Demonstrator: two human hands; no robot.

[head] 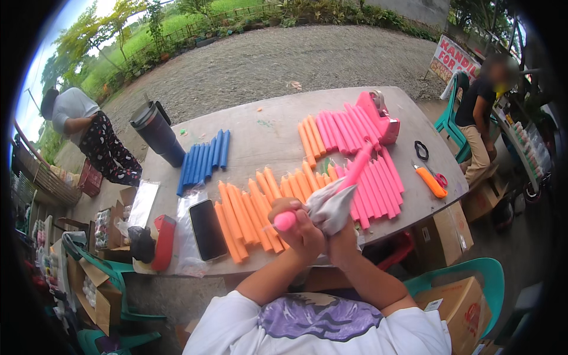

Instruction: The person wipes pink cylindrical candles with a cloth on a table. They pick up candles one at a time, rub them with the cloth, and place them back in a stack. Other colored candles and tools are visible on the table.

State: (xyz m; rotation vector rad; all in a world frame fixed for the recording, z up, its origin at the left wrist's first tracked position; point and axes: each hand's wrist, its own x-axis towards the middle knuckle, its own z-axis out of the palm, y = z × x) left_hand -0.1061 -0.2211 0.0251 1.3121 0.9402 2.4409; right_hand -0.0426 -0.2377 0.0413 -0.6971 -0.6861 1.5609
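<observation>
My left hand [301, 230] is closed around the near end of a pink candle [361, 162], whose wick end faces me. My right hand [339, 226] wraps a grey-white cloth [330, 204] around the same candle, just beyond the left hand; the candle's far part sticks out of the cloth. Beneath and left of the hands lie orange candles [239, 213] in an uneven row. Pink candles [377, 191] lie to the right, and more pink candles [339, 131] lie behind, beside a few orange ones. Blue candles [204, 155] lie farther left.
On the table [266, 120] are a tumbler [157, 133], a phone [207, 230], plastic bags [188, 259], a red tape dispenser [163, 242], a pink tape dispenser [384, 120], an orange cutter [429, 182], scissors [440, 179] and a black band [421, 151]. One person stands left; another sits right. Chairs and boxes flank me.
</observation>
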